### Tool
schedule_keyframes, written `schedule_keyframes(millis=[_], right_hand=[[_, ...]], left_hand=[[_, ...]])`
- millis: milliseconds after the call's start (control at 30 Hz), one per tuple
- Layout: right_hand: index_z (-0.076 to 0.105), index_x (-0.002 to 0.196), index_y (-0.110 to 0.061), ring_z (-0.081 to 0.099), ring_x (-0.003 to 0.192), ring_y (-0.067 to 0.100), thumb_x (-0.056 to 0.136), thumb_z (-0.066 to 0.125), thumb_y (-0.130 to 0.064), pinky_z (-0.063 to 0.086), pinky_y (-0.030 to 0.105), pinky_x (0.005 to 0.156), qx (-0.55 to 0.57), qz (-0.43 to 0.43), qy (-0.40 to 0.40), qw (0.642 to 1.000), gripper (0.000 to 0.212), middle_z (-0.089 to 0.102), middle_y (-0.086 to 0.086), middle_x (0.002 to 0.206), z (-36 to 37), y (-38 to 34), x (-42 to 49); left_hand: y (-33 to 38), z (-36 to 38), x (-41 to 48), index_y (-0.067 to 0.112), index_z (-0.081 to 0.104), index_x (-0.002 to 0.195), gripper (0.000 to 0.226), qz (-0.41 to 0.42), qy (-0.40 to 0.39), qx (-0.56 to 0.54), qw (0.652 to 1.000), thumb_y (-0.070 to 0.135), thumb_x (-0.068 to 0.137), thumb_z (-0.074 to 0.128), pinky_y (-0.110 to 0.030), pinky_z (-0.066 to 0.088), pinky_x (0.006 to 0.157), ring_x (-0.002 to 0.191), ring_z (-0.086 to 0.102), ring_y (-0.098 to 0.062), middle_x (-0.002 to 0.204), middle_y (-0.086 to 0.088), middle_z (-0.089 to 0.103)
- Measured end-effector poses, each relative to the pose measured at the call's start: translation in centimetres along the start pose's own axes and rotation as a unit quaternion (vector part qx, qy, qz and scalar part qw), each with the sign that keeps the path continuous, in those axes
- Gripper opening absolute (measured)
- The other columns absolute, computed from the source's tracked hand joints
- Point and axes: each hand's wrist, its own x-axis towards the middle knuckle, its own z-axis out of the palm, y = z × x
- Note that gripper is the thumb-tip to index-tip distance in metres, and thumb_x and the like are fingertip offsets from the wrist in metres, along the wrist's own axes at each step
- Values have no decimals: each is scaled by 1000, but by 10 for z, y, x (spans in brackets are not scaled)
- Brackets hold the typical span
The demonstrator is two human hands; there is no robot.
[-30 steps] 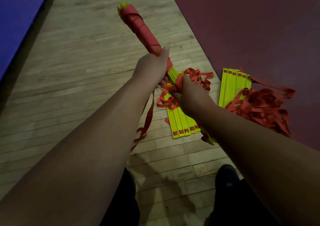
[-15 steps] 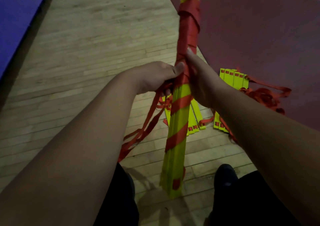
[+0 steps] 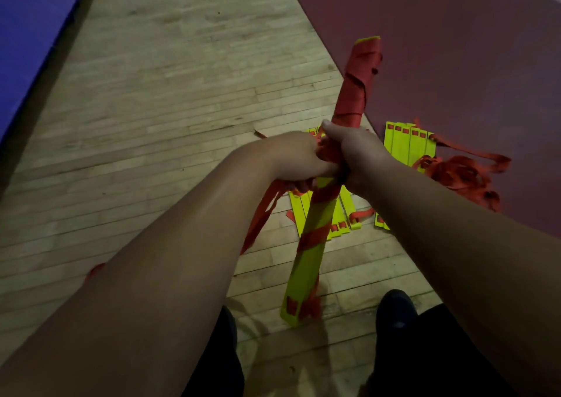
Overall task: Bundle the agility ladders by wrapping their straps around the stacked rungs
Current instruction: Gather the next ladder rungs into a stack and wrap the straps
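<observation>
I hold a stack of yellow ladder rungs above the floor, tilted away to the right. Its far half is thickly wound in red strap; the near half shows two red bands. My right hand grips the stack at its middle. My left hand sits against it on the left, gripping the loose red strap, which hangs down toward the floor. The fingers of both hands are mostly hidden.
Two more sets of yellow rungs lie on the wooden floor: one under the held stack, one to the right with a tangled red strap pile. A maroon mat lies right, a blue mat far left. My shoes are below.
The held stack swung from pointing far left to upright, then tilted right. My hands have closed together at its middle, and the wrapped far end has dropped lower in view.
</observation>
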Motion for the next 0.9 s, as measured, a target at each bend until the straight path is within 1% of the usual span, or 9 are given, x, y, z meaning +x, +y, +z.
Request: schedule_keyframes(millis=[100, 200, 333, 433, 500, 667, 800, 867, 900], right_hand=[[68, 100, -6, 69, 72, 30, 96, 66, -14, 56, 41, 68, -71, 37, 10, 997, 10, 70, 13, 82, 5, -6, 4], [65, 92, 2, 65, 70, 31, 94, 64, -2, 57, 50, 76, -116, 36, -4, 993, 5, 65, 17, 76, 5, -9, 6], [73, 115, -3, 80, 91, 30, 89, 84, -15, 65, 56, 87, -182, -30, -30, 982, 31, 81, 14, 97, -4, -1, 5], [78, 106, -11, 81, 89, 28, 72, 95, -36, 66, 55, 86, -247, -57, -3, 967, 46, 83, 9, 93, -7, 1, 2], [80, 103, -12, 81, 87, 28, 71, 96, -40, 67, 50, 86, -256, -70, 10, 964, 45, 82, 9, 91, -8, 0, 0], [73, 99, -13, 72, 80, 24, 86, 86, -34, 57, 35, 70, -68, -62, -67, 993, 29, 75, 2, 81, -6, -13, -5], [66, 111, -13, 76, 110, 33, 95, 71, -25, 62, 47, 96, 94, -31, -127, 987, 21, 77, 14, 119, -7, -24, -11], [70, 101, -15, 75, 116, 30, 102, 62, -21, 59, 47, 103, 144, -14, -134, 980, 10, 79, 10, 117, -7, -27, -13], [72, 97, -18, 77, 107, 26, 103, 63, -21, 60, 44, 98, 148, -8, -127, 981, 11, 79, 6, 106, -7, -27, -11]], left_hand=[[-1, 2, 1, 21, 76, 86, 31, -15, 7, 41, 999, 49, 97, 74, -35, 66, 63, 70, 80, -19, 82, -4, 81], [-4, -1, -1, 20, 77, 87, 34, -27, -8, 91, 995, 54, 92, 82, -35, 65, 66, 74, 80, -17, 85, -1, 81], [-10, -1, -1, 20, 76, 84, 34, -40, 4, 112, 993, 52, 87, 87, -27, 56, 56, 62, 72, -13, 75, 1, 77], [-15, -1, 0, 17, 76, 85, 26, -38, -11, 48, 998, 40, 90, 87, -25, 56, 54, 58, 72, -13, 75, -1, 79], [-18, -4, 0, 13, 77, 90, 24, -34, -21, -7, 999, 35, 90, 88, -27, 57, 57, 60, 71, -16, 74, -2, 78], [-22, -24, -6, 1, 77, 100, 42, -24, -42, -104, 993, 34, 81, 93, -27, 43, 51, 57, 53, -16, 70, -3, 66], [-21, -27, -11, 8, 79, 101, 33, 0, -88, -192, 977, 29, 79, 92, -24, 34, 53, 59, 45, -13, 78, -5, 58], [-17, -26, -12, 10, 79, 101, 28, 8, -94, -199, 976, 30, 85, 90, -24, 36, 52, 57, 47, -12, 75, -3, 61], [-15, -26, -11, 9, 79, 101, 26, 10, -88, -183, 979, 31, 89, 88, -23, 38, 51, 56, 50, -11, 74, -2, 65]])
